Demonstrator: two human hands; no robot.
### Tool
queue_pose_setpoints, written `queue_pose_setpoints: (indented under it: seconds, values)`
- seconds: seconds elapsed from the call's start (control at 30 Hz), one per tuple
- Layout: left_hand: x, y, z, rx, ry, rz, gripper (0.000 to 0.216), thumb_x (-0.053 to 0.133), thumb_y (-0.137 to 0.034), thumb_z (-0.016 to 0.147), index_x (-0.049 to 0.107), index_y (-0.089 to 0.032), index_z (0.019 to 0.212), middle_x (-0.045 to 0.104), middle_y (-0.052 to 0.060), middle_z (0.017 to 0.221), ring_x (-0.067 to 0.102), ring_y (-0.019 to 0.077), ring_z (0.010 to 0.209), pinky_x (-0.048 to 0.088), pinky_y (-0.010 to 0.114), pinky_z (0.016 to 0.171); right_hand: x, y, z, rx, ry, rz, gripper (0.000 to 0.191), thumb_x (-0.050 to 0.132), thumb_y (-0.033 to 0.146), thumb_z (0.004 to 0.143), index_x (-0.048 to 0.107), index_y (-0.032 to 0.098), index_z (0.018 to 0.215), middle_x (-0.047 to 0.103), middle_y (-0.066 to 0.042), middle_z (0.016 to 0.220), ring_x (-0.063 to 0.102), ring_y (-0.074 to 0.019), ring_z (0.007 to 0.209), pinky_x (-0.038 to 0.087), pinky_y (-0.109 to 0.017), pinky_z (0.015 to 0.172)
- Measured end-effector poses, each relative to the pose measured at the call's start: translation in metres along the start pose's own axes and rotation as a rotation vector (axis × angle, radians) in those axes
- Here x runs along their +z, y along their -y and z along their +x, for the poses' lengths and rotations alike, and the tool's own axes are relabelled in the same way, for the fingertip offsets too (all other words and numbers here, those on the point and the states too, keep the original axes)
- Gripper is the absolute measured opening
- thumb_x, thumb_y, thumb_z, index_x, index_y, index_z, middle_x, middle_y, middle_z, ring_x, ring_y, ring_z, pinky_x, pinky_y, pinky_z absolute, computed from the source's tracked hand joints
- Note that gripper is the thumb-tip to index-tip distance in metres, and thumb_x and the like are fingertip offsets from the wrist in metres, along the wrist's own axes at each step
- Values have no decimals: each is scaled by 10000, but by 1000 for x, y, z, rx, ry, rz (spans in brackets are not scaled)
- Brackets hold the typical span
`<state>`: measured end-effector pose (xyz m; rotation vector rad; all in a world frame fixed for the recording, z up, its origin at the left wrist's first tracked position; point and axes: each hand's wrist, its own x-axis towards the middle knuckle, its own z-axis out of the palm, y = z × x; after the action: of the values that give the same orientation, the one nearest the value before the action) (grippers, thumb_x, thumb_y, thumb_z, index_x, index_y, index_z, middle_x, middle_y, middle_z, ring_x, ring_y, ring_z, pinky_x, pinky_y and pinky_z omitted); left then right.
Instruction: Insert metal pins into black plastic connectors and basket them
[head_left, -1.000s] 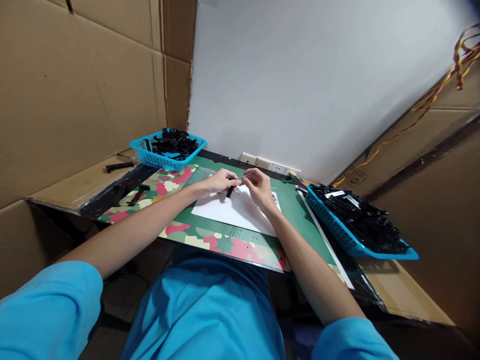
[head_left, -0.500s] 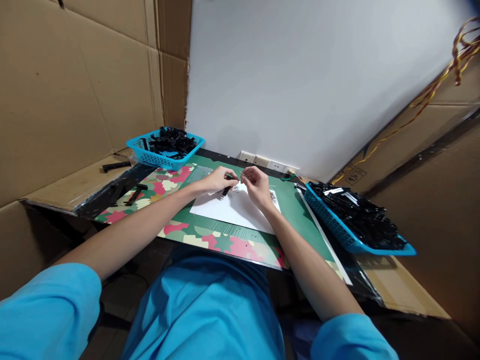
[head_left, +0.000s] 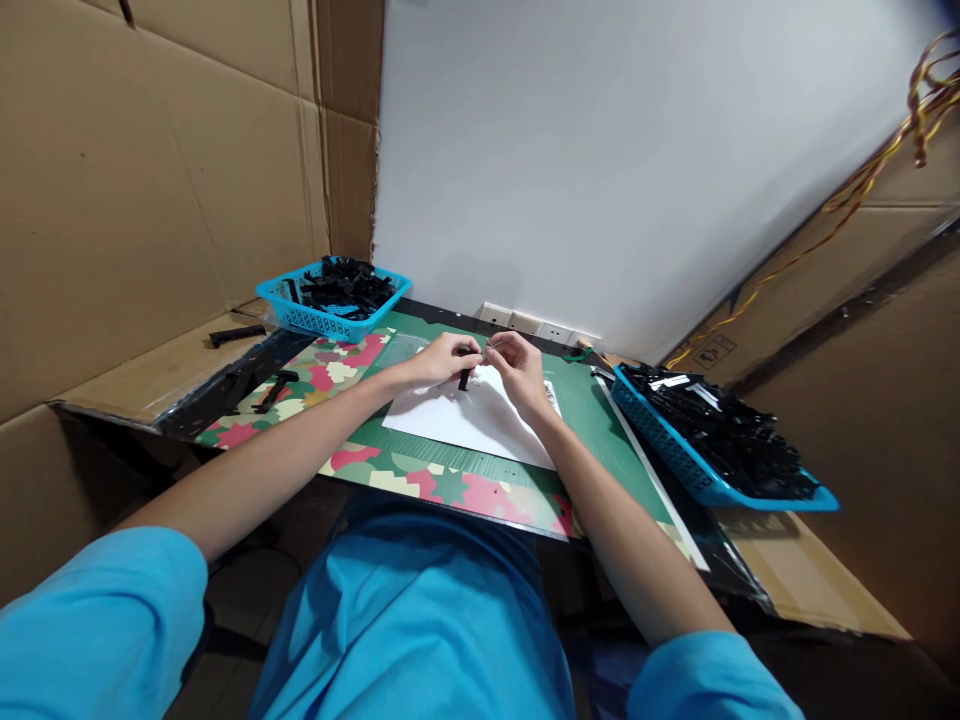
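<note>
My left hand is closed around a small black plastic part, whose lower end points down over a white sheet. Close beside it, my right hand is pinched at the fingertips, nearly meeting the left one. Whatever lies between the right fingers is too small to name. Tiny dark pieces are scattered on the sheet, partly hidden behind my right hand.
A blue basket heaped with black parts stands at the back left, and a second blue basket at the right. Loose black parts lie on the left. Sockets line the wall's foot; twisted wires hang at right.
The black part in my left hand has turned from slanting to nearly upright. Both hands have drawn slightly closer together, and the view has shifted a little.
</note>
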<state>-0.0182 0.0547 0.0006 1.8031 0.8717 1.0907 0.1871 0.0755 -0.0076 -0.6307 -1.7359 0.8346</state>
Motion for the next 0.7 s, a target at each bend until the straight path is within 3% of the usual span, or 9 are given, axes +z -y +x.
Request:
queue_pose_setpoints:
  seconds: [0.23, 0.47, 0.63, 0.7]
  values:
    - [-2, -7, -1, 34, -1, 17, 192, 684, -356, 1004, 701, -166, 983, 696, 53, 807, 586, 114, 582, 415, 255, 531, -8, 4, -1, 29, -3, -90, 352, 777, 541, 921, 768, 189, 925, 712, -50, 877, 606, -181, 759, 484, -305, 691]
    - [0, -6, -1, 42, -21, 60, 208, 654, -366, 1031, 692, -161, 1031, 715, 66, 856, 572, 106, 591, 420, 244, 537, -13, 14, -4, 31, 30, -194, 316, 776, 487, 919, 779, 172, 902, 676, -32, 783, 537, -153, 677, 404, -281, 610]
    - [3, 0, 3, 73, -146, -30, 286, 572, -446, 1083, 625, -170, 1137, 736, 105, 1048, 669, 135, 739, 515, 256, 669, -11, 24, -5, -32, -112, -242, 284, 792, 444, 886, 795, 161, 862, 622, -15, 696, 464, -136, 613, 346, -282, 558]
    - [2, 1, 2, 91, -175, -25, 358, 513, -542, 1102, 582, -190, 1114, 733, 89, 1008, 651, 137, 714, 493, 253, 653, -8, 27, -6, -53, -162, -253, 270, 791, 432, 874, 795, 163, 850, 584, -2, 653, 422, -129, 585, 317, -282, 535]
